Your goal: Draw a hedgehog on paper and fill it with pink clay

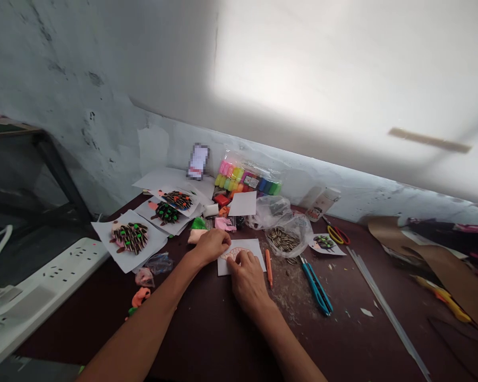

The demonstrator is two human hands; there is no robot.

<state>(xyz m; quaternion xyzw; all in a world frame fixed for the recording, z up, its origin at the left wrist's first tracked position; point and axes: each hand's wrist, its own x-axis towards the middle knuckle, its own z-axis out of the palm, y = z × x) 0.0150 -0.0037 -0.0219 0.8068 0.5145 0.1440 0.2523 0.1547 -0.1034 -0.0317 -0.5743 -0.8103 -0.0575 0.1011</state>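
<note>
A white card (256, 248) with an orange outline drawn on it lies on the table before me. My left hand (212, 245) is at the card's upper left corner, its fingers curled together; what they pinch, if anything, is hidden. Over the lower part of the card bends my right hand (250, 276), fingers drawn in and thumb tip at the drawing. Anything between those fingertips is too small to make out. An orange marker (269, 268) lies just right of the card. Behind the left hand are a pale clay lump (196, 236) and pink clay (224, 224).
Striped seeds (282, 240) fill a plastic bag. Right of it lie a teal tool (317, 289), scissors (338, 235) and clear glue sticks (388, 313). Seed-covered hedgehog cards (124, 261) and a power strip (69, 276) are left. A phone (198, 161) and coloured clay packs (247, 178) stand behind.
</note>
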